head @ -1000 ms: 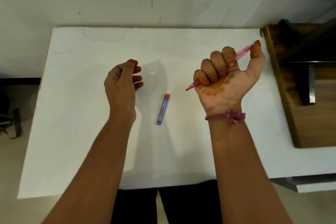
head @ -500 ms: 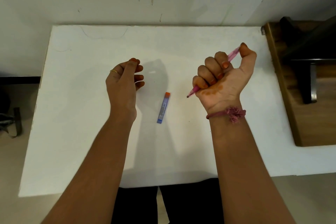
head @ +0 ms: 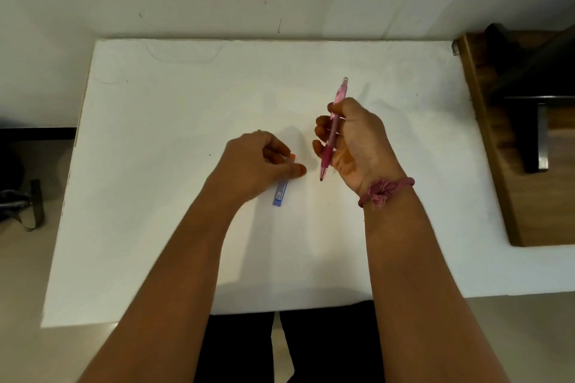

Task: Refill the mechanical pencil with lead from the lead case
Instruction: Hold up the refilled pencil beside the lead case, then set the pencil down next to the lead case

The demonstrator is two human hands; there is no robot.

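Observation:
A pink mechanical pencil stands nearly upright in my right hand, tip pointing down toward me and clicker end pointing away. The fingers are wrapped around its grip. A slim blue lead case with an orange cap lies on the white table just left of the pencil tip. My left hand is over the case's upper half, with thumb and fingers pinched around it near the cap. The lower blue end sticks out below the hand.
A wooden cabinet holding dark objects butts against the table's right edge. The white wall runs along the far edge. My dark-clothed legs show under the near edge, and a strap lies on the floor at left.
My left hand has moved right and down onto the lead case and closed on it. My right hand has moved left and turned, swinging the pencil from slanted to nearly upright.

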